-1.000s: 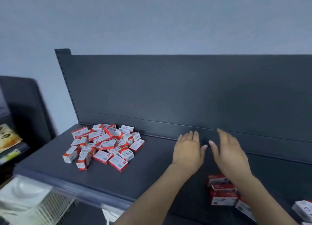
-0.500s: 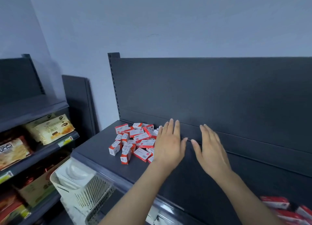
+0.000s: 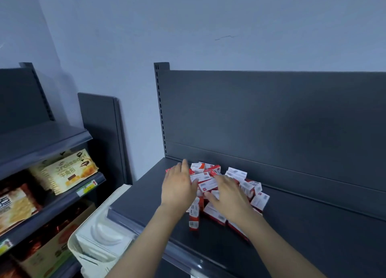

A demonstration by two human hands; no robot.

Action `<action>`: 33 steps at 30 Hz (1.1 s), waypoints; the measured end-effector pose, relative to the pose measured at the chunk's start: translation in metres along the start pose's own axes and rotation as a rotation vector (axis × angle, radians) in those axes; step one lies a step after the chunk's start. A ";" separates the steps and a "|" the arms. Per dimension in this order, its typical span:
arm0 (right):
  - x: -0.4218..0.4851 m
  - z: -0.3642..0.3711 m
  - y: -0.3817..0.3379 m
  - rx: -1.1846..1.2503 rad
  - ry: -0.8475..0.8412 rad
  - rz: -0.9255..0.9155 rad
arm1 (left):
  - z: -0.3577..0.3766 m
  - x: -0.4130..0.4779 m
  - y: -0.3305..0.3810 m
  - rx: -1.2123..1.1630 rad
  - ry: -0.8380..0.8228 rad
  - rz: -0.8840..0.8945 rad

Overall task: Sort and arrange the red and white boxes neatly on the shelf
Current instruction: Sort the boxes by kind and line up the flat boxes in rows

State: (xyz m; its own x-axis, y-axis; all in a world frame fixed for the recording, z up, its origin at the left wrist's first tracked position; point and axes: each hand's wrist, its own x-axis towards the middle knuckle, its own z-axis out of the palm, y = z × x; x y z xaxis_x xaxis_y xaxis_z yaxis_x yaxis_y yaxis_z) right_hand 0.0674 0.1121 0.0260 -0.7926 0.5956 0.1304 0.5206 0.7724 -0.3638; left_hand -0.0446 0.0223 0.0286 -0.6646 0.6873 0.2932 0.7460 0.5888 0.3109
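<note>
- The small red and white cardboard boxes [image 3: 208,185] lie in one loose, jumbled heap at the left end of the dark grey metal shelf [image 3: 313,225], close to its rear edge; some are flat, some tipped on a side, and one juts out of the heap toward the front lip
- Your left hand [image 3: 178,187] lies on the left side of the heap, fingers straight and together, gripping nothing
- Your right hand [image 3: 230,196] rests over the middle of the heap with fingers spread flat on the boxes, also gripping nothing; it hides the boxes beneath it
- The printing on the boxes is too blurred to read
- Just behind the heap rises the dark grey back panel [image 3: 271,121], with a slotted upright post [image 3: 159,110] at its left edge
- Below the shelf's left front corner you can see a white plastic basket [image 3: 98,231]; what it holds cannot be made out
- To your left stands a second dark shelving unit [image 3: 41,137] stocked with snack packets
- Its pale yellow packet [image 3: 69,171] reads "Croissant" above the characters 牛角包, and a green and yellow price tag [image 3: 86,187] sits on the rail below it
- A loose dark panel [image 3: 100,131] leans against the pale blue-grey wall [image 3: 188,27] between the two units
</note>
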 end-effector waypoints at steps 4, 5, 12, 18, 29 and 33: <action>0.011 0.028 -0.029 -0.025 -0.133 0.046 | 0.012 0.003 -0.040 0.003 -0.115 -0.156; 0.012 0.034 -0.034 -0.024 -0.160 0.060 | 0.014 0.002 -0.046 0.006 -0.141 -0.192; 0.015 0.055 -0.047 -0.045 -0.221 0.091 | 0.031 -0.002 -0.066 -0.018 -0.302 -0.306; 0.012 0.055 -0.046 -0.059 -0.237 0.113 | 0.036 -0.002 -0.068 -0.047 -0.282 -0.286; -0.007 -0.009 -0.003 -0.015 0.012 0.129 | 0.004 0.019 0.011 -0.132 -0.010 -0.051; -0.032 -0.052 0.036 -0.002 0.132 0.161 | 0.011 0.017 0.075 -0.170 0.042 0.132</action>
State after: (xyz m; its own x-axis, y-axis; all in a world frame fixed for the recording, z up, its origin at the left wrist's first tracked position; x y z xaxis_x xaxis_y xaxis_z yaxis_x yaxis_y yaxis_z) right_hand 0.1280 0.1324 0.0568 -0.6506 0.7351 0.1906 0.6380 0.6652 -0.3879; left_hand 0.0003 0.0824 0.0471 -0.5657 0.7329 0.3779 0.8112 0.4124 0.4146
